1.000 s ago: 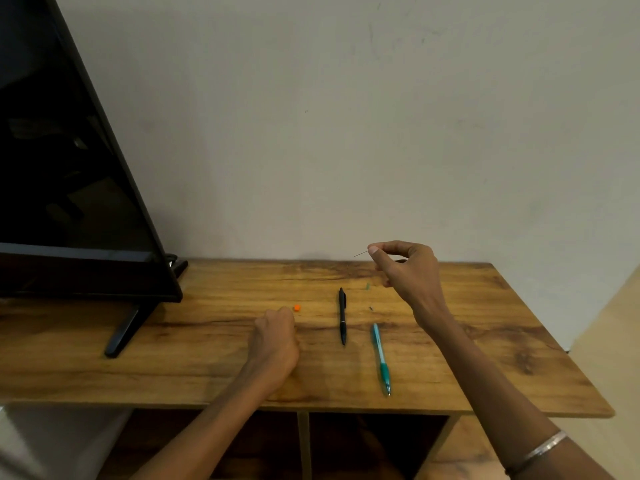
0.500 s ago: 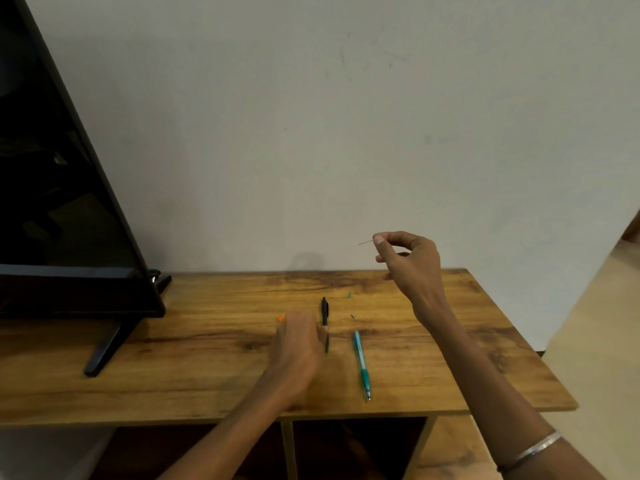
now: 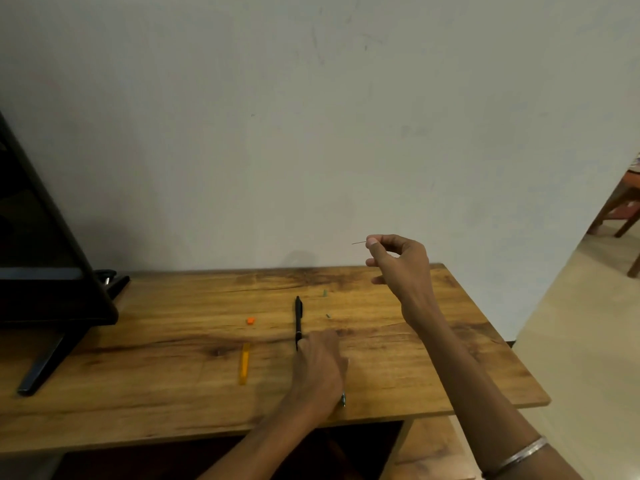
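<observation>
Wooden desk (image 3: 173,358), right hand (image 3: 398,268) pinching hair-thin wire (image 3: 359,242)

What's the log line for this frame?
right hand: raised, pinching thin wire | left hand: on table over teal pen, grip hidden | black pen: flat beside left hand

A pen (image 3: 343,399) is largely covered by the left hand (image 3: 320,370); the thin rod (image 3: 359,242) pinched by the right hand (image 3: 398,265) cannot be identified.
</observation>
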